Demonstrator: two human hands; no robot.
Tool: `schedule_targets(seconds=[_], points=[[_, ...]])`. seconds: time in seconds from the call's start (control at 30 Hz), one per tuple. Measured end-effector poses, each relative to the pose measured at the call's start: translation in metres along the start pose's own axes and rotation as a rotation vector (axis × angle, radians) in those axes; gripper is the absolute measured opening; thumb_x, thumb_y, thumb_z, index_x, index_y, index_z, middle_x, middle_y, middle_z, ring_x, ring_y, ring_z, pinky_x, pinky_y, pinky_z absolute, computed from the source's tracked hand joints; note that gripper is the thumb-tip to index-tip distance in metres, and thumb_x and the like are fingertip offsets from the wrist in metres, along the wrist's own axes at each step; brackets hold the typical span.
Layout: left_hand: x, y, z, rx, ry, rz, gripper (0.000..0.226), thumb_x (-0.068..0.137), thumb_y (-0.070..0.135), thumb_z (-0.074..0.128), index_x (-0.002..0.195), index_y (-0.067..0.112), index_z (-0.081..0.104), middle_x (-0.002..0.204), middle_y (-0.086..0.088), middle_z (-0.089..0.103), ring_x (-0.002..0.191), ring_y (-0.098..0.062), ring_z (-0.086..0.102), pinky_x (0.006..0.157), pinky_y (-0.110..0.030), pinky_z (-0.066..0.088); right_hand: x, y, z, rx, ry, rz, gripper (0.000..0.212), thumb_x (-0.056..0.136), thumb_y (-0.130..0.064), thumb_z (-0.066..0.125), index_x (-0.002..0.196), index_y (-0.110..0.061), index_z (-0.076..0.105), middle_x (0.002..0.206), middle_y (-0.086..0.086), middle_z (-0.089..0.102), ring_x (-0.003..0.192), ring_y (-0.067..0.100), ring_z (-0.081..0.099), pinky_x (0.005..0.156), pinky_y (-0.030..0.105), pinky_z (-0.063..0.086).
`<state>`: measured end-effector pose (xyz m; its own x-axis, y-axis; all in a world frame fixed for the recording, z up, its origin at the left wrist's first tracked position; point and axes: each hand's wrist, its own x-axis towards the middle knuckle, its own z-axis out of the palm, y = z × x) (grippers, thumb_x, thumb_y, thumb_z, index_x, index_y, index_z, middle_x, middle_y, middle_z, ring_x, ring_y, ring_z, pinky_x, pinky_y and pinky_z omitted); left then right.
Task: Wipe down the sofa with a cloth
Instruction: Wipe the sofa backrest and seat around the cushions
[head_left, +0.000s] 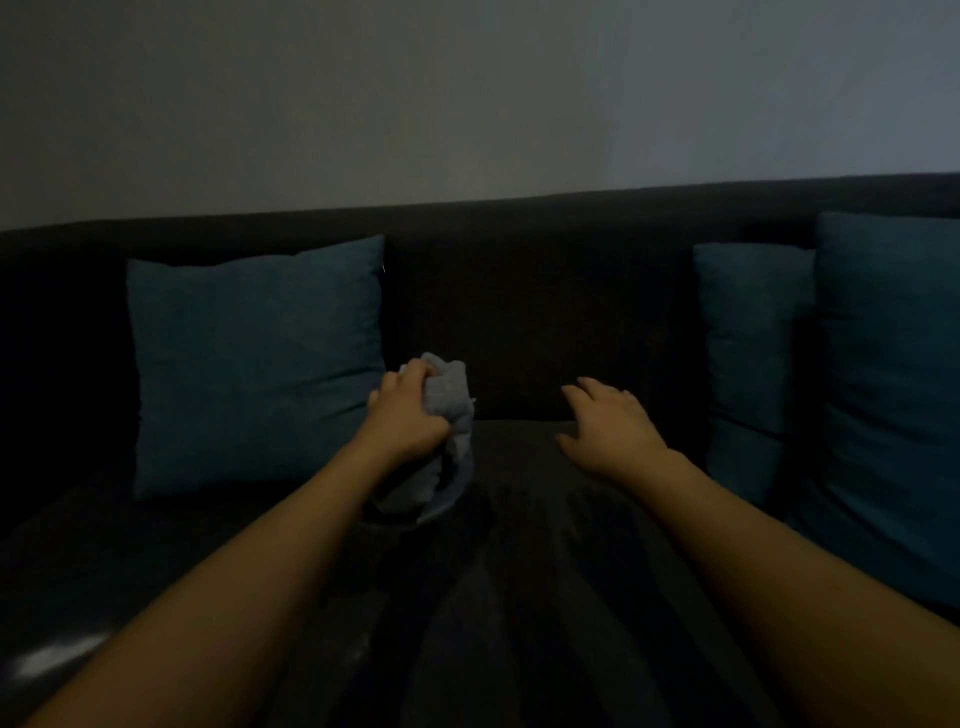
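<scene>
Sofa (519, 322), dark and long against the wall, with the cloth bunched at the back of its seat.

Fingers of the left hand (410, 410) curl tight round the grey cloth (447, 405), whose loose tail hangs down to the seat; the right hand (608, 421) lies with fingers spread and relaxed, holding nothing, on or just above the cushion. To wipe well, I judge the cloth should be flattened under the palm and drawn in long overlapping strokes, moving pillows aside. Counted: one cloth, two hands, three teal pillows, one (254, 364) at left, two (753, 353) (888, 395) at right.
</scene>
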<state>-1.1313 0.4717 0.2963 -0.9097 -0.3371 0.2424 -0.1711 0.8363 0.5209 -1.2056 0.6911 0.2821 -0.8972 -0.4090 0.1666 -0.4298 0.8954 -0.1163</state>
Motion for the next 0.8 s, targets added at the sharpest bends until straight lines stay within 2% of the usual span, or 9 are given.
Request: schedule_targets(seconds=[0.17,0.33,0.5,0.67,0.73,0.8], points=[[-0.034,0.031,0.033,0.047,-0.062,-0.059,0.053,0.074,0.025,0.063,0.120,0.031,0.037,0.111,-0.004,0.035,0.113,-0.035,0.041,0.094,-0.043,0.041,-0.027,0.055,0.008,-0.035,0.029,0.016,0.069,0.088,-0.047,0.050,0.147,-0.020,0.026,0.154,0.009,0.025,0.137,0.028,0.030,0.116,0.048,0.020],[-0.040,0.114,0.066,0.042,-0.094,-0.011,0.059,0.077,0.025,0.063,0.127,0.035,0.033,0.129,-0.010,0.034,0.120,-0.035,0.036,0.095,-0.046,0.040,-0.053,0.142,-0.030,-0.093,0.195,0.100,0.070,0.089,-0.045,0.048,0.148,-0.017,0.022,0.155,0.011,0.021,0.140,0.030,0.022,0.116,0.049,0.013],[-0.038,0.214,0.099,-0.035,-0.122,0.106,0.069,0.074,0.028,0.071,0.129,0.037,0.030,0.131,-0.007,0.034,0.121,-0.031,0.036,0.096,-0.046,0.042,-0.065,0.236,-0.081,-0.176,0.309,0.269,0.081,0.090,-0.051,0.047,0.152,-0.019,0.004,0.159,0.011,-0.001,0.145,0.033,-0.001,0.114,0.060,0.001],[-0.030,0.283,0.131,0.035,-0.223,0.252,0.064,0.079,0.031,0.066,0.133,0.030,0.031,0.134,-0.010,0.033,0.122,-0.034,0.034,0.098,-0.047,0.040,-0.062,0.317,-0.116,-0.247,0.325,0.439,0.112,0.075,-0.078,0.046,0.149,-0.022,-0.017,0.156,0.014,-0.022,0.143,0.033,-0.019,0.105,0.069,-0.010],[-0.022,0.300,0.141,0.076,-0.230,0.275,0.064,0.079,0.034,0.066,0.132,0.029,0.031,0.134,-0.011,0.034,0.122,-0.035,0.035,0.098,-0.049,0.041,-0.056,0.339,-0.121,-0.314,0.389,0.468,0.128,0.061,-0.090,0.043,0.149,-0.021,-0.018,0.156,0.019,-0.016,0.143,0.036,-0.016,0.103,0.066,-0.017],[-0.014,0.310,0.148,0.095,-0.241,0.267,0.062,0.079,0.035,0.065,0.132,0.030,0.032,0.132,-0.010,0.034,0.121,-0.035,0.035,0.097,-0.048,0.041,-0.049,0.353,-0.121,-0.353,0.407,0.495,0.133,0.053,-0.096,0.037,0.151,-0.016,-0.005,0.155,0.024,0.005,0.144,0.039,0.001,0.107,0.065,-0.013]])
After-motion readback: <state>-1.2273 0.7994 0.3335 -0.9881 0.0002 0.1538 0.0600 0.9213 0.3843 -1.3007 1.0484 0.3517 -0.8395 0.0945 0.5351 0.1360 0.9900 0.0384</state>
